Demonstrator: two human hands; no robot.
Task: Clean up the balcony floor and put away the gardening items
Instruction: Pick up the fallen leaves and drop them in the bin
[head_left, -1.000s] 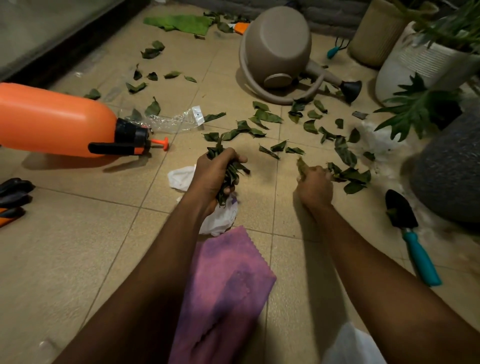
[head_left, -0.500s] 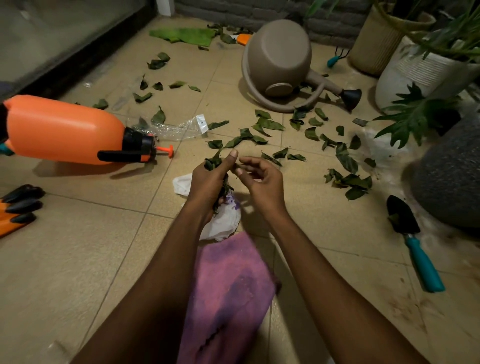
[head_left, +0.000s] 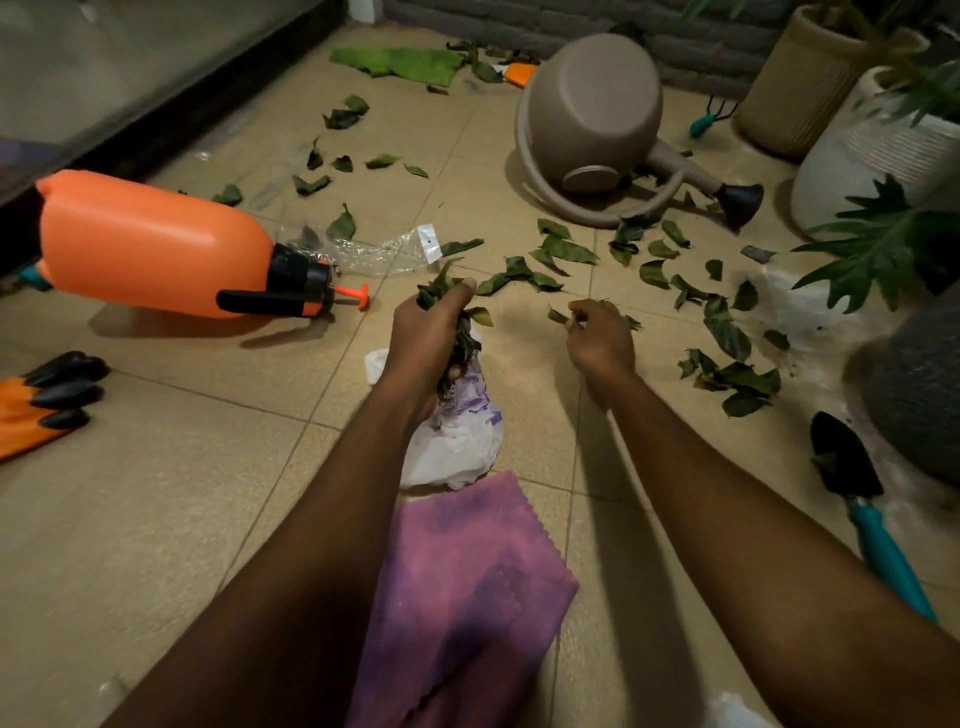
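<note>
- My left hand (head_left: 431, 340), thumb up, grips a bunch of leaves (head_left: 464, 338).
- My right hand (head_left: 602, 343) hovers beside it, knuckles up, fingers curled; whether they pinch anything is unclear.
- Both bare forearms reach forward, held apart.

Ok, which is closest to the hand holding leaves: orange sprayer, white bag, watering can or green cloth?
1. White bag, just under the left hand gripping leaves.
2. Orange sprayer, to its left.
3. Watering can, ahead and right.
4. Green cloth, farthest, at the back.
</note>
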